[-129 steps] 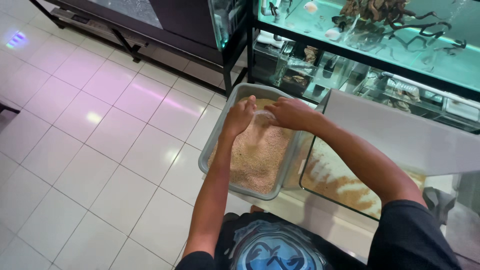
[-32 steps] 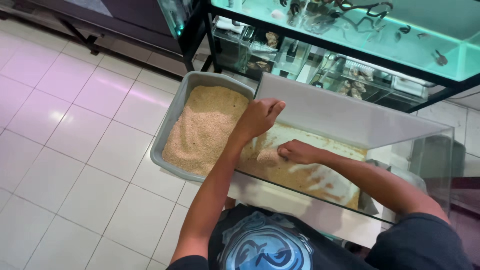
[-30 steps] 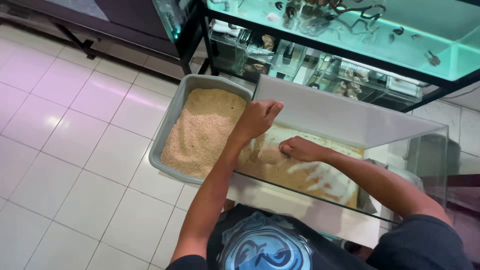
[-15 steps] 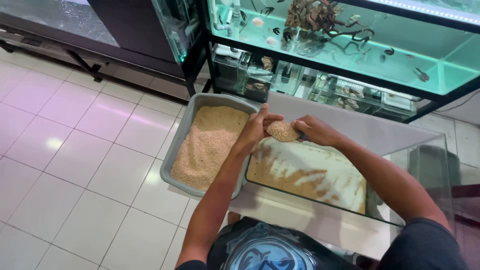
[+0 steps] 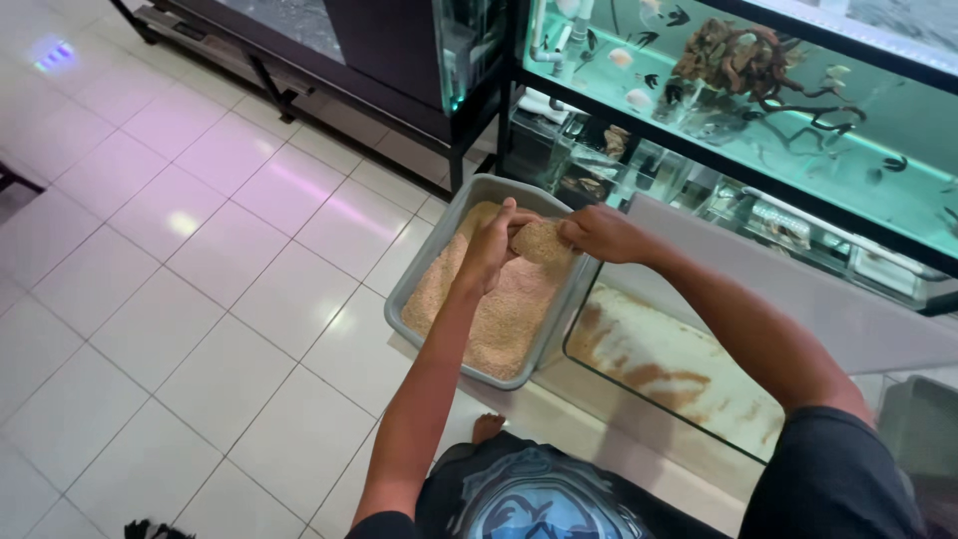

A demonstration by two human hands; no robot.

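Note:
My left hand (image 5: pixel 491 243) and my right hand (image 5: pixel 602 234) are cupped together around a clump of tan sand (image 5: pixel 540 241), held above a grey plastic tray (image 5: pixel 432 266) that is part-filled with the same sand. The tray sits on the floor tiles. To its right stands an empty glass tank (image 5: pixel 699 369) with patches of sand left on its bottom.
A lit aquarium (image 5: pixel 758 90) with fish and driftwood runs along the back on a black stand. Smaller containers sit on the shelf under it. A dark cabinet (image 5: pixel 379 40) stands at the back left. White floor tiles (image 5: pixel 180 299) spread to the left.
Both hands scooped sand from the glass tank's bottom, lifted it out and carried it left, over the grey tray. The view has shifted with them.

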